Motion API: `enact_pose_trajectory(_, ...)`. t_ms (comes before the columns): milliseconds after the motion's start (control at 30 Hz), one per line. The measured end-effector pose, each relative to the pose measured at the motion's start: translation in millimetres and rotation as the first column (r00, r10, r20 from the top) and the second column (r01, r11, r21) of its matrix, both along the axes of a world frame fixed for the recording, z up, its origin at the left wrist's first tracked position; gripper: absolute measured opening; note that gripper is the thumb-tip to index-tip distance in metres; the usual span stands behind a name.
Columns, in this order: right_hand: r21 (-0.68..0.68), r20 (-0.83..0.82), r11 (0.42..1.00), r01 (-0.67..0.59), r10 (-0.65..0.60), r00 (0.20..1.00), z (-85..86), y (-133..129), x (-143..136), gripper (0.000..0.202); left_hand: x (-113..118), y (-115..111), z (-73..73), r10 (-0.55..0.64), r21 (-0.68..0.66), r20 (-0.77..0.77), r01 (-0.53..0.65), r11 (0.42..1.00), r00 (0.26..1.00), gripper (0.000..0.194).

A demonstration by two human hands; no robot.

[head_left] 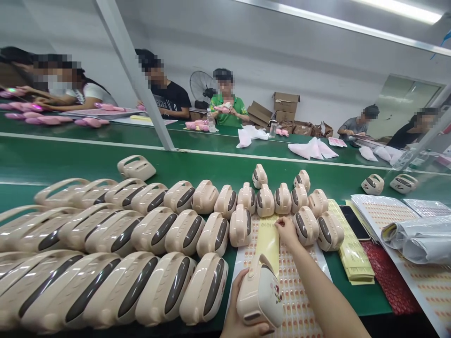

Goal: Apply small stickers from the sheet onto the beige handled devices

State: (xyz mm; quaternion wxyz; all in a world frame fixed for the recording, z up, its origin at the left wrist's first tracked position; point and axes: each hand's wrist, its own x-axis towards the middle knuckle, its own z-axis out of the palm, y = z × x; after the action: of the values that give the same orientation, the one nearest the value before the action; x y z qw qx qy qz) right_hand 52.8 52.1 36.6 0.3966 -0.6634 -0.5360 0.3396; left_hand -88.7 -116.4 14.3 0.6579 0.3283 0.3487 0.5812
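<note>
Beige and flower-printed, the handled casing (260, 296) sat clamped in the left hand (234, 317), between thumb and fingers, over an orange-dotted sticker sheet (293, 303). Beyond it, the right hand (287, 232) was at a yellow label sheet (267, 240); whether its fingertips pinched anything could not be told.

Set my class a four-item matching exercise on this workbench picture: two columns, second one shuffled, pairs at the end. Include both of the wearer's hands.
Things:
1. Left hand
2. Right hand
3. Phone
4. Fan

Places or states:
A. Just right of the folded yellow stack
B. Holding a cream device with a printed picture
C. In the background, left of the green shirt in the picture
D. Fingertips at the yellow strip

Pairs: 1-B, 2-D, 3-A, 4-C
</note>
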Motion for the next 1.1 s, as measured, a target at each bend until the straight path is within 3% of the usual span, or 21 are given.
enact_pose_trajectory(133, -0.003, -0.22, 0.994, -0.108, 0.104, 0.97, 31.6, -22, 5, 0.018, 1, 7, 0.4, 0.055, -0.025, 0.008, -0.055, 0.998, 0.998, 0.095)
enact_pose_trajectory(233, 0.011, -0.342, 0.981, -0.195, 0.187, 0.921, 57.4, -49, 15, 0.027, 1, 20, 0.0, 0.081, -0.062, -0.127, -0.089, 0.994, 0.989, 0.075)
enact_pose_trajectory(367, -0.032, -0.538, 0.916, -0.401, 0.322, 0.779, 78.8, -85, 25, 0.034, -2, 39, 14.7, 0.038, -0.042, -0.307, -0.053, 0.998, 0.951, 0.073)
enact_pose_trajectory(433, -0.058, -0.581, 0.872, -0.485, 0.366, 0.727, 82.1, -98, 26, 0.033, -1, 45, 25.2, 0.006, -0.019, -0.385, -0.014, 1.0, 0.923, 0.07)
enact_pose_trajectory(533, -0.075, -0.507, 0.863, -0.5, 0.398, 0.764, 81.6, -109, 23, 0.028, 2, 51, 32.3, -0.004, -0.021, -0.461, -0.006, 1.0, 0.887, 0.066)
enact_pose_trajectory(767, -0.035, -0.326, 0.866, -0.498, 0.461, 0.825, 80.1, -115, 21, 0.011, 8, 59, 17.8, -0.003, -0.032, -0.506, -0.015, 0.999, 0.862, 0.074)
enact_pose_trajectory(1000, -0.043, -0.258, 0.877, -0.479, 0.453, 0.853, 79.1, -118, 21, 0.007, 8, 57, 26.1, -0.025, -0.033, -0.527, 0.008, 0.999, 0.85, 0.076)
enact_pose_trajectory(1100, -0.044, -0.248, 0.88, -0.473, 0.449, 0.858, 77.7, -119, 21, 0.006, 8, 57, 22.3, -0.012, -0.024, -0.531, 0.0, 1.0, 0.848, 0.074)
